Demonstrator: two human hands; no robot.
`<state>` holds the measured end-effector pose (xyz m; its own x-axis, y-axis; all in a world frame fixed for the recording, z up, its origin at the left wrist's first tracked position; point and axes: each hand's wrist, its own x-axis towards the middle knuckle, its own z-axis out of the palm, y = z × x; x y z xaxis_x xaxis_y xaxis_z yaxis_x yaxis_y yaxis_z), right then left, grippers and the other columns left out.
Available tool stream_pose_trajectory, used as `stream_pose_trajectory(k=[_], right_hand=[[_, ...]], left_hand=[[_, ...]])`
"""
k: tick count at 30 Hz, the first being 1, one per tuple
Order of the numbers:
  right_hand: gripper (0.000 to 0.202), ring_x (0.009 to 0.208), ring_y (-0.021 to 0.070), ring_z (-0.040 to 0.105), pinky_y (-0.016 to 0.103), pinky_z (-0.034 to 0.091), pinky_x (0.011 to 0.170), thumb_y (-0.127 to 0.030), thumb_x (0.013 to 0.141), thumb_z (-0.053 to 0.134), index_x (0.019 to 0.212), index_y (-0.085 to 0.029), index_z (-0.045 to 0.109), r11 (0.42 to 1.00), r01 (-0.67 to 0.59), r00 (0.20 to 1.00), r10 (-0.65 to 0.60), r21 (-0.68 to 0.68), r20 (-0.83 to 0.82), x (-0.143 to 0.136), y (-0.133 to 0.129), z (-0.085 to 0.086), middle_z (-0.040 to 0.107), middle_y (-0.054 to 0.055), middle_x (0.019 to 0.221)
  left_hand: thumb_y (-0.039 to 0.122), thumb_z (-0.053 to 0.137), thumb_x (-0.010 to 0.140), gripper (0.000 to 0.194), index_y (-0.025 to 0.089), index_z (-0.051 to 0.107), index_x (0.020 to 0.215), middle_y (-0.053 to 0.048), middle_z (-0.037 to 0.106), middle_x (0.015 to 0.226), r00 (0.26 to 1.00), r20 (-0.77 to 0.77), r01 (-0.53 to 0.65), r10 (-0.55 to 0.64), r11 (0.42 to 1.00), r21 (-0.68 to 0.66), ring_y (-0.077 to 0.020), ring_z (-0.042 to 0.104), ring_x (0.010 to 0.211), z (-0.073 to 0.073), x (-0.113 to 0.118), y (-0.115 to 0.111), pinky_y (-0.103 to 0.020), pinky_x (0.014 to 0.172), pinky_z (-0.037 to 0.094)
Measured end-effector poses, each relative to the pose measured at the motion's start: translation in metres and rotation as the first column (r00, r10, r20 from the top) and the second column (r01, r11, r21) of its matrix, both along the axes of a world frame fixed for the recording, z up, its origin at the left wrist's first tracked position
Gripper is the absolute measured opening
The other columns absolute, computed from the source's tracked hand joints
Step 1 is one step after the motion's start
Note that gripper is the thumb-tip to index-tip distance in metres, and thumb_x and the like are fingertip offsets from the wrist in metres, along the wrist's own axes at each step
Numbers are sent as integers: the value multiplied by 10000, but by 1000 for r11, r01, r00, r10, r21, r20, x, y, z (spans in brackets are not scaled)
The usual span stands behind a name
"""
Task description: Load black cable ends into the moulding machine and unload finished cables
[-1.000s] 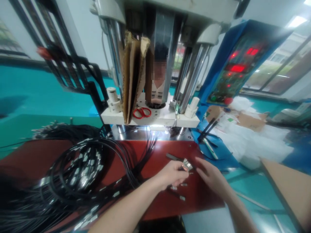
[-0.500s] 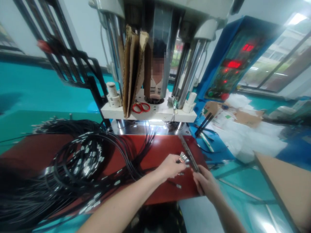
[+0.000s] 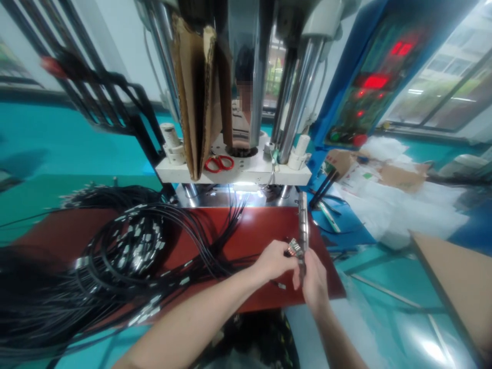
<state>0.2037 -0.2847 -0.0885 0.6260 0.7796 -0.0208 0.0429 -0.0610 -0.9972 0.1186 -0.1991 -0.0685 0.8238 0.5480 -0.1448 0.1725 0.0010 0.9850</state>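
My left hand (image 3: 274, 261) is closed around several cable ends, and their small metal connectors (image 3: 294, 248) stick out past the thumb and fingers. Wrapped around the near end of a long, narrow metal bar (image 3: 303, 220) is my right hand (image 3: 315, 281). The bar points away from me, its side close beside the connectors; whether they touch I cannot tell. Black cables (image 3: 200, 238) run from the left toward my left hand. A loose small connector (image 3: 282, 286) lies below my hands on the red-brown board (image 3: 215, 218).
A press with a white plate (image 3: 249, 175) stands behind the board; red-handled scissors (image 3: 219, 163) and folded cardboard (image 3: 196, 113) rest on it. Coiled cables (image 3: 142, 241) fill the left side. A blue control box (image 3: 357, 77) and white bags (image 3: 415, 205) are at the right.
The bar has swung from leaning left to pointing nearly straight away from me. My right hand has come in closer to my left hand, which keeps hold of the connectors.
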Motion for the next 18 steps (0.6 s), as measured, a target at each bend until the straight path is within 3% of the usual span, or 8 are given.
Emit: stream_pose_trajectory(k=[5, 9, 12, 15, 18], right_hand=[[292, 313, 98, 374, 216, 304, 310, -462, 840, 383, 840, -201, 514, 998, -26, 994, 32, -59, 108, -3, 2, 8, 428, -65, 433], [309, 309, 87, 379, 205, 301, 309, -467, 841, 399, 729, -195, 494, 999, -16, 999, 14, -35, -38, 0, 2, 2, 434, -63, 420], [308, 301, 74, 358, 195, 288, 308, -457, 854, 394, 721, -190, 472, 1000, 12, 989, -7, 28, -149, 2, -1, -5, 435, -69, 433], [271, 305, 73, 346, 191, 282, 305, -446, 858, 399, 841, -191, 488, 996, 15, 977, 4, 88, -213, 3, -2, -8, 432, -78, 457], [268, 301, 77, 337, 189, 272, 295, -445, 854, 409, 892, -193, 492, 995, 21, 970, 4, 101, -242, 3, -3, -9, 417, -84, 445]], left_hand=[[192, 460, 647, 169, 136, 592, 557, 7, 588, 516, 999, -47, -24, 25, 999, 31, -129, 542, 595, 1, -3, -1, -206, 631, 429], [256, 503, 702, 144, 127, 568, 710, 21, 548, 601, 991, 65, -123, 119, 991, 57, -94, 467, 558, 2, -2, 6, -195, 561, 384], [273, 508, 726, 143, 133, 534, 705, 26, 503, 639, 975, 108, -212, 196, 963, 169, -88, 440, 595, 4, 1, 14, -197, 586, 357], [298, 520, 724, 168, 136, 521, 675, 28, 487, 629, 983, 48, -182, 176, 945, 273, -96, 431, 605, 5, 2, 17, -206, 596, 346], [339, 546, 707, 208, 132, 541, 720, 30, 491, 632, 994, 51, -102, 94, 976, 194, -94, 433, 596, 5, 0, 17, -204, 588, 350]])
